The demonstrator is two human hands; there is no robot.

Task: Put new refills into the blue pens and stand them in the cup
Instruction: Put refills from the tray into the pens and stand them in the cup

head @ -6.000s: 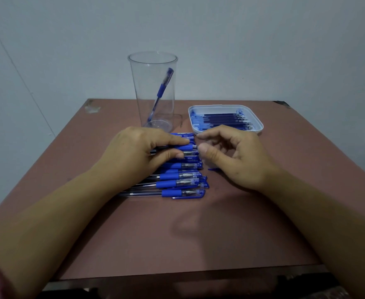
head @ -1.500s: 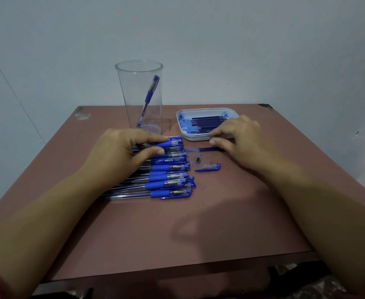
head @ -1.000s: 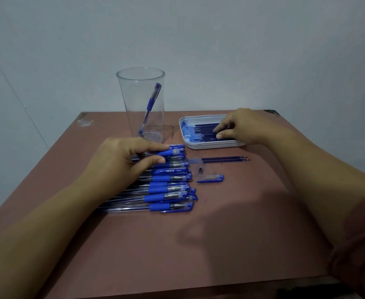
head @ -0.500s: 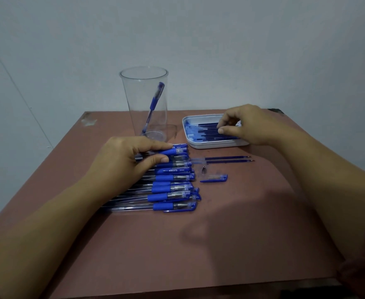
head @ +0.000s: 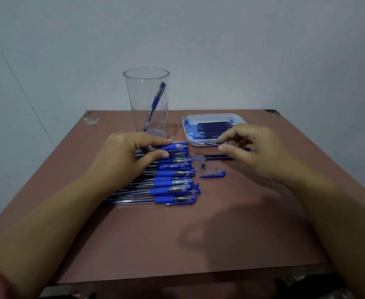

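A row of several blue pens (head: 173, 180) lies side by side on the brown table (head: 177, 244). My left hand (head: 125, 156) holds the farthest pen barrel (head: 177, 146) between thumb and forefinger. My right hand (head: 252, 149) pinches a thin dark refill (head: 209, 143) just in front of the white tray (head: 190, 134) of refills. An old refill (head: 211, 156), a small metal tip (head: 203, 166) and a blue cap (head: 213, 174) lie between my hands. A clear cup (head: 147, 100) at the back holds one blue pen (head: 155, 104).
The table's front edge runs along the bottom of the view and its right edge falls away behind my right forearm. A pale wall stands close behind the cup and tray. Bare brown tabletop lies in front of the pens.
My right hand laid the old refill on the table, reached into the tray, and has come back toward the pens with a refill pinched. My left hand has stayed on the pen barrel.
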